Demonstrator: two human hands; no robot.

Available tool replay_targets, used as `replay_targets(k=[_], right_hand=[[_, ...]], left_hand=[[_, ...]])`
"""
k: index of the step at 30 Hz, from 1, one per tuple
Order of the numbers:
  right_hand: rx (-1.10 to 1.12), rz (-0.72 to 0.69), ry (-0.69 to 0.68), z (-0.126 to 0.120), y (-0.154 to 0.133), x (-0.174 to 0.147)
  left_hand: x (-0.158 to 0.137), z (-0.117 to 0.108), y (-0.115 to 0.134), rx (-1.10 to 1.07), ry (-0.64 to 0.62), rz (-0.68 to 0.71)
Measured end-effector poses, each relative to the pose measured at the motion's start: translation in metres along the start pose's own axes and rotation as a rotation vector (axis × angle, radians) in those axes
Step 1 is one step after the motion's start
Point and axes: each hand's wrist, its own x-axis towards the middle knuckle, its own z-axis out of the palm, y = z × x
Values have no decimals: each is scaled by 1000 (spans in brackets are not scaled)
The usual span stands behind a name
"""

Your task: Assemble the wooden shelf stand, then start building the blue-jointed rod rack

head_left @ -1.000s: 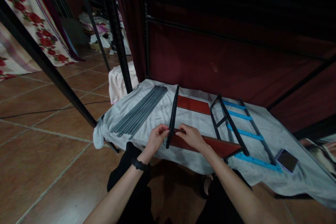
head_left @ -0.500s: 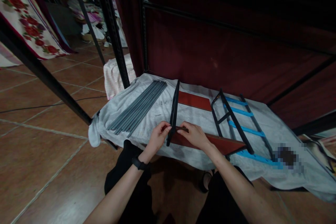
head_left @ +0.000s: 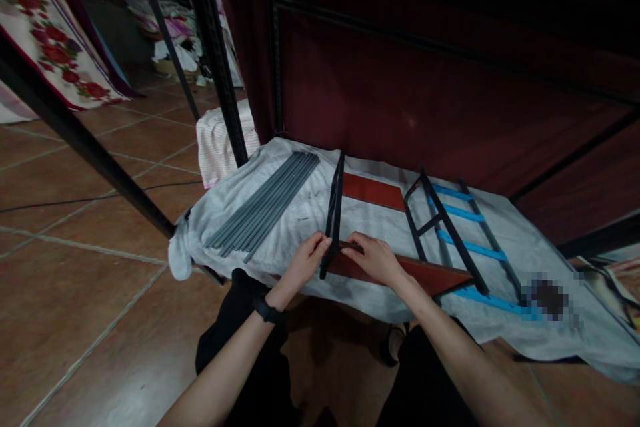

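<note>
My left hand (head_left: 306, 260) is closed in a pinch at the outer side of an upright black metal frame (head_left: 335, 203), low near its front end. Whatever its fingertips hold is hidden. Across the frame, my right hand (head_left: 374, 257) grips the top edge of a reddish-brown board (head_left: 425, 272), its fingers bent over the edge beside the frame. The board stands on its edge between this frame and a second black frame (head_left: 451, 233) on the right. Behind it is another red-brown board (head_left: 375, 192). Small metal pieces, perhaps screws (head_left: 303, 219), lie left of the frame.
A bundle of grey rods (head_left: 265, 203) lies on the left of the cloth-covered surface (head_left: 287, 263). At the right is a rack with blue slats (head_left: 480, 250). Black metal posts (head_left: 220, 60) rise at the left, and a dark red curtain (head_left: 400, 93) hangs behind.
The view has shifted slightly. Both hands keep nearly the same places at the frame and board, with only small finger movement.
</note>
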Motion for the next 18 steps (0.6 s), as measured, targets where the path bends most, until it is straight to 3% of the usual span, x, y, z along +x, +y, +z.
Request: replay_targets(k=[7, 14, 18], right_hand=[[1, -1, -15, -2, 0, 0], [-20, -8, -11, -2, -1, 0], [-22, -3, -20, -2, 0, 0]], left_hand=[[-2, -6, -3, 115, -41, 151], [-1, -4, -5, 27, -70, 57], [3, -6, -9, 16, -108, 91]])
